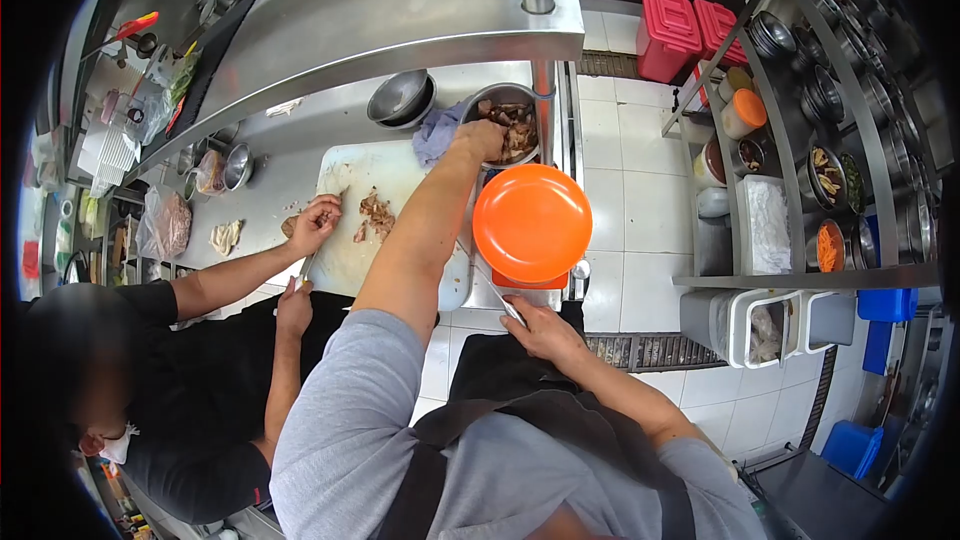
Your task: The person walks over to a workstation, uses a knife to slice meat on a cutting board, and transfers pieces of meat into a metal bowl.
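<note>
My left hand (482,140) reaches over the rim of a metal bowl (490,92) holding browned meat pieces (518,132). Its fingers look curled down at the meat, and what they grip is hidden. Low in front of me, my right hand (548,328) is closed around the handle of a knife (513,312). The blade points up and left, beside the near edge of a white cutting board (340,165). Chopped meat (374,216) lies in a small heap on that board. An orange plate (532,223) is just beyond my right hand, below the bowl.
At my left a co-worker in black has one hand (318,220) at the board's edge and another (294,308) on a thin tool. A purple cloth (437,134) and stacked metal bowls (400,98) sit behind the board. A steel shelf (400,10) overhangs the counter; a storage rack (810,275) stands right.
</note>
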Demonstrator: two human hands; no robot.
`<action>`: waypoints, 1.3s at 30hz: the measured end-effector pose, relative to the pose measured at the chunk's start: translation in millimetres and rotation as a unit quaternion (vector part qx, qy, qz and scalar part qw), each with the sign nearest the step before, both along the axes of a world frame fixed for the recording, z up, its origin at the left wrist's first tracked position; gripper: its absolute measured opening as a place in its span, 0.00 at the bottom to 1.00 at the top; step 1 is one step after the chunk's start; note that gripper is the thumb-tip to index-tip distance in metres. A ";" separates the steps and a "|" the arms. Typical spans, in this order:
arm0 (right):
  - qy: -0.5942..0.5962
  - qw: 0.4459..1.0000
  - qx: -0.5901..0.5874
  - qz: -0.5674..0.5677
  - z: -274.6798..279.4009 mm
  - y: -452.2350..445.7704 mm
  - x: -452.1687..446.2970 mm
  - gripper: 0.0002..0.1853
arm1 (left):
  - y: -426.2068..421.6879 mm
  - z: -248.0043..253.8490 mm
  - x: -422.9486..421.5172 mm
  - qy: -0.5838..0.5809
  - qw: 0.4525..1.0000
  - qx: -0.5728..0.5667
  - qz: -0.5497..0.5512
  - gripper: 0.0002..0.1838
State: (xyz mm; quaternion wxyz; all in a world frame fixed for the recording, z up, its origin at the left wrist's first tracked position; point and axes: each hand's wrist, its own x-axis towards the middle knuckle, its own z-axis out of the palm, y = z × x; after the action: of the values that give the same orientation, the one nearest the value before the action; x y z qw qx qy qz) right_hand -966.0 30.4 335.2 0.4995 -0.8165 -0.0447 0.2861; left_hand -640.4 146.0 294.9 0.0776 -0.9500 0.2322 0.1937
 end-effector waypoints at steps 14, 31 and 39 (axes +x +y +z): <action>-0.024 1.000 0.013 0.010 -6.8 -4.5 1.3 0.23 | 24.0 -2.3 21.6 -0.052 0.998 -0.015 0.033 0.15; -0.016 1.000 -0.019 0.010 4.7 4.5 -0.9 0.24 | 7.1 -13.8 11.1 -0.109 0.993 -0.042 -0.010 0.13; -0.012 0.999 -0.032 0.027 4.7 4.0 0.3 0.24 | 34.8 38.2 43.4 -0.088 0.971 -0.215 0.061 0.18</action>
State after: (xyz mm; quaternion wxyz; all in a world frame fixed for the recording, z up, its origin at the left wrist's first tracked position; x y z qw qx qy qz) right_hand -965.7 34.4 339.9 0.4647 -0.8339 -0.0636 0.2910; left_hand -597.0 180.9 333.2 -0.1202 -0.9700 0.2027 0.0593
